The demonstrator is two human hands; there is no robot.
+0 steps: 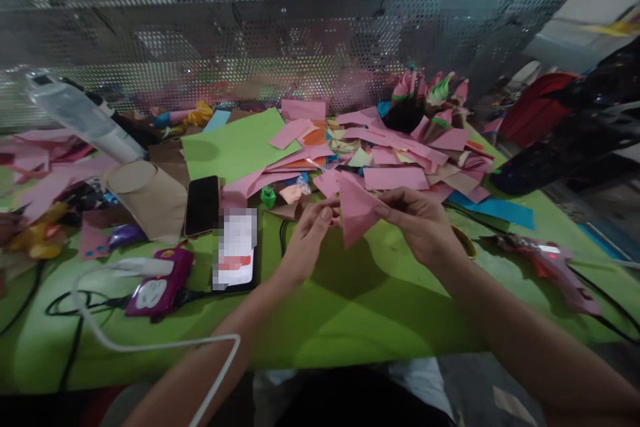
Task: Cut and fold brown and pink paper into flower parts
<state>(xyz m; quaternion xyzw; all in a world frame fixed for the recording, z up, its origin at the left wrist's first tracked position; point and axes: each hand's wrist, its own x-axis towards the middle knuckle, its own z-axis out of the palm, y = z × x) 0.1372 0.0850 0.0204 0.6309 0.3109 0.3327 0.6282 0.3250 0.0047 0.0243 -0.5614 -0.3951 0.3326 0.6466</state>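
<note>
Between my two hands is a piece of pink paper (356, 208), folded or curled into a pointed, triangular shape and raised above the green tabletop. My left hand (311, 230) pinches its left edge between thumb and fingers. On the other side, the thumb and fingers of my right hand (417, 219) close on the paper's right edge. Behind the hands lie loose pink paper strips (395, 178) and a large light green sheet (235, 145). A small green piece (269, 196) rests to the left of my left hand.
A pink hot glue gun (555, 263) lies at the right with its cord. Left of me are a lit phone (237, 250), a dark phone (203, 205), a purple power strip (159, 280) and trailing cables. Paper cones with swirled tops (440, 90) stand at the back. A perforated metal panel (250, 33) rises behind.
</note>
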